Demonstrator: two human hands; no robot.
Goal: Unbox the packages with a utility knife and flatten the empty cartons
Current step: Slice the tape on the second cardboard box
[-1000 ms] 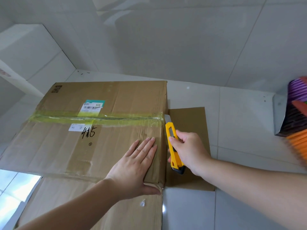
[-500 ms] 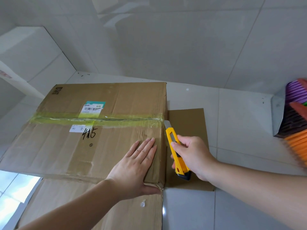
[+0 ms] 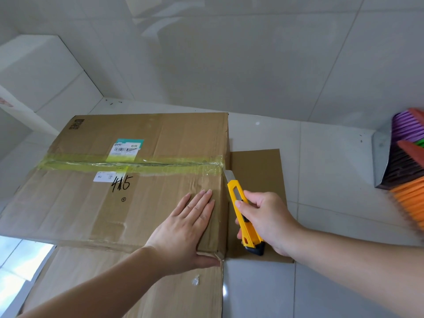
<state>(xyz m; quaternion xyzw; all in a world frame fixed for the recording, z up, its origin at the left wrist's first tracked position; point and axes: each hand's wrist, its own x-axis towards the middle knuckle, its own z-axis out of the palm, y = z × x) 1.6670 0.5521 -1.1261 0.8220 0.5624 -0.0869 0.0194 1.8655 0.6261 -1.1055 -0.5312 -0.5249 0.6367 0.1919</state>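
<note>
A large brown corrugated cardboard carton (image 3: 128,180) lies across the left and centre of the frame on a pale tiled floor (image 3: 332,175), its top seam sealed by a strip of yellowish clear tape (image 3: 137,165) running left to right. A white shipping label (image 3: 125,149) with a barcode sits above the tape; "415" is handwritten in black below it. The left hand (image 3: 185,228) rests flat on the carton top near its right edge, fingers straight and together, thumb hooked over the near edge. The right hand (image 3: 266,220) has its grip curled round a yellow utility knife (image 3: 243,216), blade extended and touching the carton's right edge at the tape end. A flat cardboard sheet (image 3: 259,171) lies under the knife. Coloured broom bristles (image 3: 410,171) show at right of frame.
</note>
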